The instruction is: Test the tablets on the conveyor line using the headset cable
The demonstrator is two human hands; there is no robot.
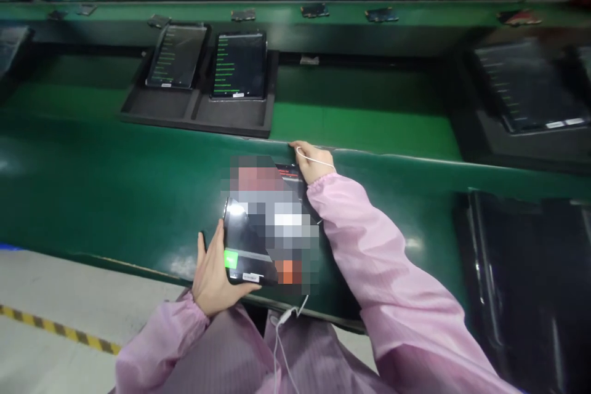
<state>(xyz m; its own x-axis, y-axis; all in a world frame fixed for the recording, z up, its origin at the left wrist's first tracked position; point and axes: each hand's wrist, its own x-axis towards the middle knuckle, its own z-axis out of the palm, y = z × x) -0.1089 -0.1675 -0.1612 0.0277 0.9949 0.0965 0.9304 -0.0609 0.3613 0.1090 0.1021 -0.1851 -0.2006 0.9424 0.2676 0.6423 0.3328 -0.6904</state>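
Observation:
A black tablet (249, 234) is tilted over the front of the green bench, and a pixelated blur covers much of its screen. A green patch glows near its lower left, with a white label on the bottom edge and red text at the top. My left hand (215, 274) grips its lower left corner, thumb along the bottom and fingers up the side. At the upper right corner, my right hand (314, 162) is curled against the tablet, its fingertips partly hidden. A white cord (316, 160) loops over the right hand's fingers.
Behind the bench (115, 191), a dark tray (198, 114) carries two tablets (240, 64) showing green lines. More tablets (530, 83) lie at the right, above a large dark sheet-like object (530, 283). Small parts line a ledge (272, 15). White cable (289, 314) hangs by my lap.

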